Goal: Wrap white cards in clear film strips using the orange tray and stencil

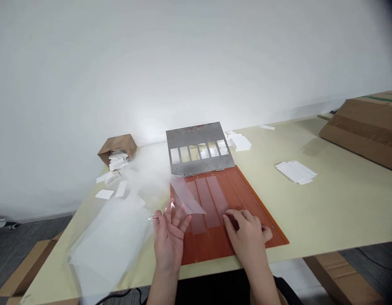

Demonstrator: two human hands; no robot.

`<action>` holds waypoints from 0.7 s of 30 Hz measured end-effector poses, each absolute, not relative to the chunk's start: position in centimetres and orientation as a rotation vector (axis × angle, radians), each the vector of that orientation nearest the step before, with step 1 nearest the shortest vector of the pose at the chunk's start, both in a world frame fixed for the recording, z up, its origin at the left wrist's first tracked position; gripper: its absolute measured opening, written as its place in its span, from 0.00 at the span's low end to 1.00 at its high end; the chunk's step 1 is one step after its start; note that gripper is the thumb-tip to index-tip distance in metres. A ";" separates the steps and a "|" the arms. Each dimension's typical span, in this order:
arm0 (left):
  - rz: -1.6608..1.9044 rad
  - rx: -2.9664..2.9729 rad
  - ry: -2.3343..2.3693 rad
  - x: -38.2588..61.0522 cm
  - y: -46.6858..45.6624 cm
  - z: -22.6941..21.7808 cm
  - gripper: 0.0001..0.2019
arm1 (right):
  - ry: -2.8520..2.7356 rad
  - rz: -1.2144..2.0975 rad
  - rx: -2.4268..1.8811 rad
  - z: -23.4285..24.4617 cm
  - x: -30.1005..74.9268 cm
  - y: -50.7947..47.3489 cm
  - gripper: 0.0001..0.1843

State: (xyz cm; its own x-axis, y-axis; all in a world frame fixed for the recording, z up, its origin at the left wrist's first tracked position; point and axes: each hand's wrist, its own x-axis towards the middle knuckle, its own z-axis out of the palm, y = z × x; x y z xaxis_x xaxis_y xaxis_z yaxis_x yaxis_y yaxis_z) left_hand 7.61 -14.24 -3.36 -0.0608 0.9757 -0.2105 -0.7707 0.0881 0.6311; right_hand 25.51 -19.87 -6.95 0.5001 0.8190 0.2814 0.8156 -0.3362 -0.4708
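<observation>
The left hand (pixel 170 239) has its fingers curled around a loose clear film (pixel 190 199), which slants over the ridged orange board (pixel 247 190). The right hand's (pixel 247 233) thumb and forefinger nearly meet at the near end of a clear strip (pixel 216 190) lying on the board; whether they pinch it, I cannot tell. Best to smooth that strip flat, aligned with the ridges, holding the loose film away.

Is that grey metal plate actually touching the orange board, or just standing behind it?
Touching. The head view shows the metal plate joined to the orange board by hinges along the board's far edge.
</observation>
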 end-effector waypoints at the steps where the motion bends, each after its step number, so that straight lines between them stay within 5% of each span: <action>1: 1.483 0.352 0.712 7.5 -14.2 -3.4 0.12 | -1.341 -0.002 -2.186 -7.1 25.6 -19.9 0.13; 7: 1.596 0.302 0.712 7.0 -14.3 -4.2 0.05 | -1.626 -0.010 -1.881 -7.1 24.7 -20.0 0.11; 14: 1.618 0.442 0.687 7.3 -14.9 -3.5 0.16 | -1.667 0.033 -1.790 -6.0 21.4 -19.8 0.08; 21: 1.597 0.463 0.673 7.5 -14.9 -3.5 0.17 | -1.683 -0.037 -1.839 -6.5 21.3 -19.5 0.07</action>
